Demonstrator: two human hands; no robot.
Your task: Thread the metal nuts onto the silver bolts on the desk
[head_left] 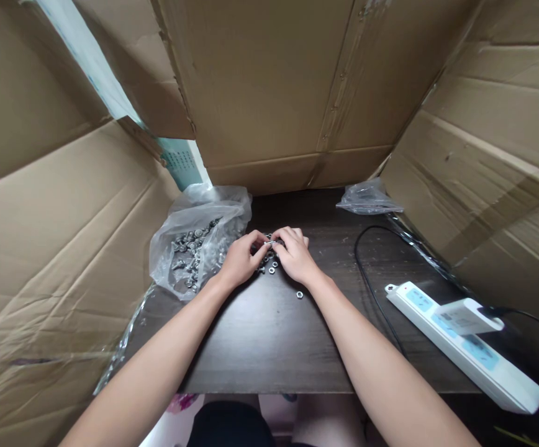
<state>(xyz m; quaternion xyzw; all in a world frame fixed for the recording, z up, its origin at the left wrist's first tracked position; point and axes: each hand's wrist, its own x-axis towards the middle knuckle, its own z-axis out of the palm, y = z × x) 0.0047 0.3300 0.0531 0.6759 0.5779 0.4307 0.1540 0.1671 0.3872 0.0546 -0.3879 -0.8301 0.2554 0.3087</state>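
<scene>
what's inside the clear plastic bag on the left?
Bag: a pile of loose metal fasteners, apparently bolts or screws, shows at the opening. More look blurred through the film nearer the left hand. The pile's lower layers are covered.

No text can be read with certainty. On the pale green-blue sheet [181, 161] showing through the gap in the cardboard [269, 87], several rows of small dark characters stand, too tiny to make out. The white power strip [456, 344] bears light blue stickers [420, 299] with faint marks, and the white plug-in adapter [472, 315] on it carries a block of grey print, both illegible.
</scene>
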